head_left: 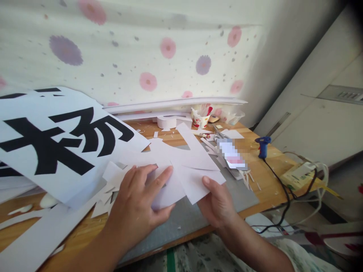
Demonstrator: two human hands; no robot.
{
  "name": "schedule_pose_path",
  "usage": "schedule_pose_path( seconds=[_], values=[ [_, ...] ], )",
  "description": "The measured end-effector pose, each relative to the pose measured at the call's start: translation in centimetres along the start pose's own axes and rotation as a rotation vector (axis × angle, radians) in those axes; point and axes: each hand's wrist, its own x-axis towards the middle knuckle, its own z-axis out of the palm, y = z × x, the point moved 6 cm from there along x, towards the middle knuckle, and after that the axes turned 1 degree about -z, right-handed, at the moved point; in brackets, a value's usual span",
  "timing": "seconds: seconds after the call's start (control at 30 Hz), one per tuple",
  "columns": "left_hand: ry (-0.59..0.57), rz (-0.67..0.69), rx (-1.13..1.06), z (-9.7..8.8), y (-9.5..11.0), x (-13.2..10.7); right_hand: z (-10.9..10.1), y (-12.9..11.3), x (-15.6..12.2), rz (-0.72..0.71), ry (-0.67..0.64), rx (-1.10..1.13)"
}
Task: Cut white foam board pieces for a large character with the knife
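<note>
My left hand [143, 194] spans a white card piece [177, 189], its thumb at the near edge and its other fingers spread over the top. My right hand [217, 200] pinches the right corner of a white cut-out card shape [198, 183], thumb on top and the other fingers hidden beneath. This shape has a pointed arm reaching away from me. The two pieces meet between my hands; whether they are joined I cannot tell. Below them lies a grey cutting mat [181, 232]. White paper scraps [113, 179] are heaped left of my left hand.
A large white sheet with black characters [70, 139] leans at the left. Towards the back right are scissors [219, 132], a paper cup [201, 117] and a lit phone [232, 154]. A blue glue gun [263, 146] stands near a power strip [299, 173] with trailing cables.
</note>
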Motion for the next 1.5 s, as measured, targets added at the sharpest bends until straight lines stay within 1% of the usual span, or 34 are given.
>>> schedule_pose_path(
  seconds=[0.07,0.1,0.23,0.3,0.37,0.43,0.57,0.63,0.7,0.77,0.83,0.87,0.9,0.93,1.0,1.03,1.1,1.17,1.23,1.33,1.4,1.5],
  values=[
    [0.024,0.011,0.002,-0.1,0.2,0.1,0.7,-0.1,-0.3,-0.020,-0.057,-0.007],
    [0.036,0.015,0.005,-0.1,0.3,0.1,0.9,-0.1,-0.4,-0.027,-0.060,-0.018],
    [0.074,0.035,0.038,0.0,0.6,0.1,0.6,-0.4,-0.3,-0.073,0.020,-0.097],
    [0.042,0.045,0.066,0.0,0.6,0.1,0.3,-1.0,0.0,-0.111,0.053,-0.144],
    [0.000,0.060,0.077,-0.5,0.5,0.5,0.1,-2.0,0.6,-0.139,0.059,-0.190],
    [0.010,0.081,0.062,-1.8,0.4,1.3,0.2,-3.2,1.4,-0.142,0.051,-0.214],
    [0.146,0.138,0.030,-5.0,0.6,3.4,1.5,-6.2,3.2,-0.186,0.015,-0.165],
    [0.192,0.152,0.056,-5.7,0.9,4.0,2.4,-7.4,4.0,-0.248,-0.019,-0.154],
    [0.233,0.145,0.080,-6.0,0.9,4.4,3.2,-8.5,4.9,-0.323,-0.049,-0.195],
    [0.301,0.119,0.079,-6.6,0.3,4.9,3.9,-9.5,5.7,-0.377,-0.087,-0.284],
    [0.389,0.064,0.072,-7.8,-1.1,5.9,5.1,-10.3,6.4,-0.392,-0.166,-0.397],
    [0.414,0.021,0.066,-8.5,-2.0,6.7,5.8,-10.7,6.6,-0.393,-0.219,-0.451],
    [0.398,-0.027,0.048,-9.0,-3.0,7.7,6.6,-11.0,6.9,-0.394,-0.275,-0.496],
    [0.319,-0.081,0.009,-9.1,-4.0,8.7,7.5,-11.3,7.0,-0.398,-0.326,-0.528],
    [0.081,-0.164,-0.168,-8.4,-5.6,10.6,8.9,-11.6,7.6,-0.400,-0.393,-0.556],
    [-0.012,-0.212,-0.280,-7.9,-6.2,11.1,9.4,-11.5,7.9,-0.391,-0.415,-0.552],
    [-0.125,-0.314,-0.508,-6.8,-7.0,11.4,10.2,-11.0,8.8,-0.352,-0.468,-0.518],
    [-0.168,-0.398,-0.687,-5.7,-7.5,11.0,10.7,-10.1,9.6,-0.290,-0.546,-0.468],
    [-0.174,-0.447,-0.782,-4.9,-8.0,10.4,10.9,-9.2,10.3,-0.228,-0.606,-0.412],
    [-0.148,-0.506,-0.799,-4.1,-8.8,9.7,10.6,-8.3,11.1,-0.175,-0.594,-0.359],
    [-0.151,-0.549,-0.806,-3.6,-9.2,9.6,10.5,-8.0,11.4,-0.160,-0.576,-0.347],
    [-0.159,-0.575,-0.839,-3.1,-9.4,9.6,10.5,-8.0,11.5,-0.124,-0.579,-0.322]
  ],
)
